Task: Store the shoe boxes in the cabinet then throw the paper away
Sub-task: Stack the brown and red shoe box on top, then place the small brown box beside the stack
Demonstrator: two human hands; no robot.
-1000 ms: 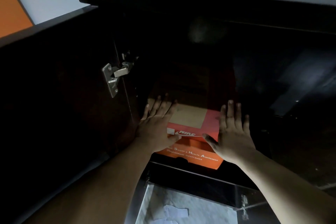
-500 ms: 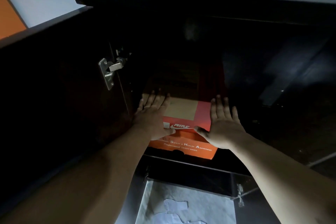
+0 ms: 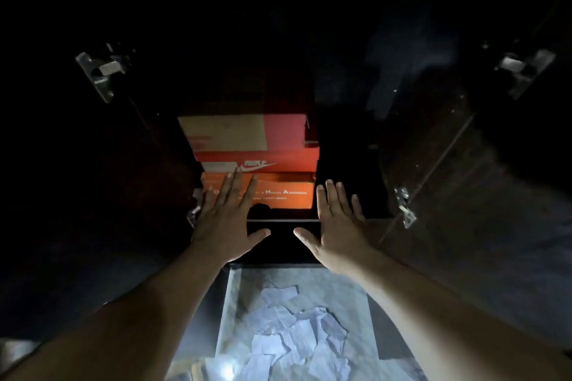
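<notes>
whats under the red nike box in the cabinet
An orange shoe box with white lettering sits under the red Nike box. The left hand covers part of its front; what lies beneath is too dark to tell.

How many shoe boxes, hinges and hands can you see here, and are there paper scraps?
Shoe boxes: 2, red box stacked on orange box
Hinges: 4, upper left, upper right, lower left, lower right
Hands: 2, left hand, right hand
Total: 8
Paper scraps: a loose pile, too overlapped to count.
</notes>
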